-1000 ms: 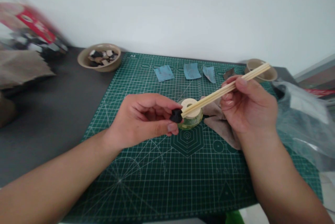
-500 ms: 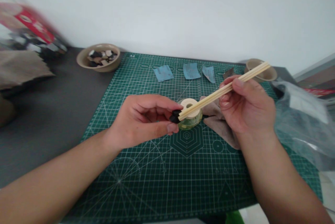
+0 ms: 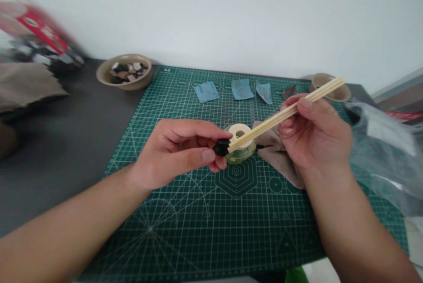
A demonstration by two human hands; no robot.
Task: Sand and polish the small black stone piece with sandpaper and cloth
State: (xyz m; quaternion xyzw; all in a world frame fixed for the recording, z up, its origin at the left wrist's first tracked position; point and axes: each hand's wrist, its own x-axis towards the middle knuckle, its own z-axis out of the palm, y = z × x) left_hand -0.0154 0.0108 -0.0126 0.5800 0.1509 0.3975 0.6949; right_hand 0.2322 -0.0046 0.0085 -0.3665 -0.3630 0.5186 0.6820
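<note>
The left hand (image 3: 175, 150) was closed in a pinch on a small black piece (image 3: 221, 147), held between thumb and fingertips above the mat. The right hand (image 3: 313, 135) gripped a bundle of chopsticks (image 3: 284, 113) between thumb and curled fingers, their lower ends reaching across to the black piece and touching it or just beside it; the hands left that contact hard to judge. The sticks crossed over a cream ring (image 3: 239, 131) sitting on top of a small glass jar (image 3: 241, 154), which stood upright on the mat just beyond the left fingers.

A green cutting mat (image 3: 185, 247), printed with a white grid and hexagon, covered most of a dark grey desk (image 3: 66, 142). A crumpled cloth (image 3: 277, 161) lay on it beside the jar, under the right hand. Toward the back of the mat lay three blue sandpaper scraps (image 3: 242, 89) and a small grey scrap (image 3: 289, 92). A tan bowl (image 3: 124, 83) of dark and pale shards (image 3: 127, 72) sat at the mat's back left corner, and a second bowl (image 3: 340, 93) stood at the back right. A clear plastic bag (image 3: 380, 150) bunched at the right edge, a blurred bag with a red label (image 3: 39, 31) loomed at the left, above brown paper (image 3: 23, 82), and a plain white wall (image 3: 211, 14) rose behind.
</note>
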